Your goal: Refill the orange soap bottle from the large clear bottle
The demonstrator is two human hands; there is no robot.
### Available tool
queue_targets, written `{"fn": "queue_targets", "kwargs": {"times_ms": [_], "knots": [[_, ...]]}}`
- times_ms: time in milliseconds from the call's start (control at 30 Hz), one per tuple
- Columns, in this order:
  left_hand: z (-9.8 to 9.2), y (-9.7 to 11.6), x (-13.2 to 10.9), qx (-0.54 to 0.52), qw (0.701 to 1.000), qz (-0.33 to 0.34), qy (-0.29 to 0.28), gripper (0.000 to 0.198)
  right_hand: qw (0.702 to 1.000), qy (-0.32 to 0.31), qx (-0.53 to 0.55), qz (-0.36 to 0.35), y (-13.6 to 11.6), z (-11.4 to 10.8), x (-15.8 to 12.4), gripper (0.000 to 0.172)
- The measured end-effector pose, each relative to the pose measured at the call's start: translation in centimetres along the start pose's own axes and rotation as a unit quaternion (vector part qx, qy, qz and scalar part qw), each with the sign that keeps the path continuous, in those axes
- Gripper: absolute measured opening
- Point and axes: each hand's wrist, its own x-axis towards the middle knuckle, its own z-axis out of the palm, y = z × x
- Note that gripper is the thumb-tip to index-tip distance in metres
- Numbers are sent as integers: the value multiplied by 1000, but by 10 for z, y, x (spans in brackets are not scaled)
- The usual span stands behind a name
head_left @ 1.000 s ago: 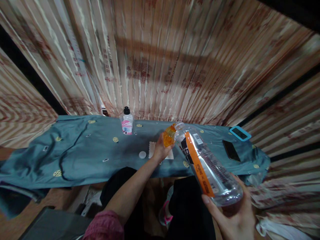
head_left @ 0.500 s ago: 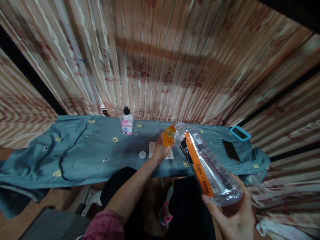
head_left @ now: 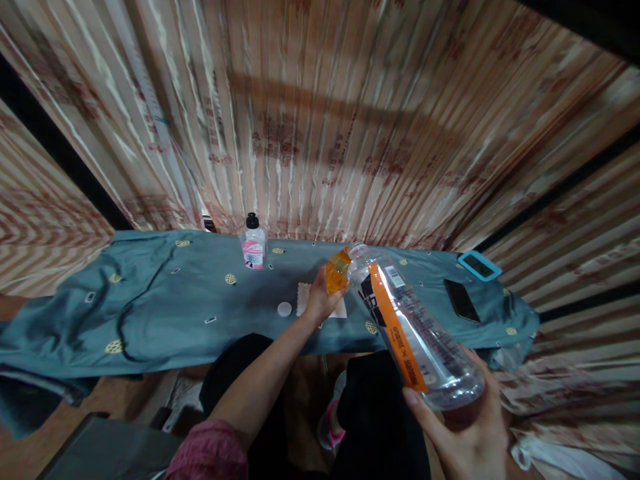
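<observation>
My right hand [head_left: 465,420] is wrapped round the base of a large clear plastic bottle [head_left: 415,327] with an orange and black label. The bottle is tilted, its neck pointing up and left. At its mouth, my left hand [head_left: 323,297] grips a small orange translucent cup [head_left: 338,270], whose rim meets the bottle's neck. Whether liquid is flowing between them I cannot tell. Beneath my left hand lies a pale scalloped cloth [head_left: 303,297], partly hidden by the hand. A round white cap [head_left: 285,309] rests just left of the cloth.
A pump-style bottle with black top and pink label [head_left: 253,247] stands at the back of the blue-green covered table [head_left: 165,300]. On the right lie a black phone [head_left: 461,300] and a blue-framed device [head_left: 480,266]. Curtains [head_left: 310,133] hang close behind.
Almost nothing differs. Both hands keep their hold on the cup and the tilted bottle, with only a very slight shift of the whole view.
</observation>
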Motion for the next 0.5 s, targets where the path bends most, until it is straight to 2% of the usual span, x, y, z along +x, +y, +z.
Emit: {"fn": "queue_targets", "kwargs": {"times_ms": [200, 500], "knots": [[1, -2, 0, -3, 1000, 0, 5, 59, 999, -6, 32, 26, 0, 0, 0, 95], [0, 1, 0, 5, 1000, -9, 4, 57, 999, -3, 30, 29, -1, 1, 0, 96]]}}
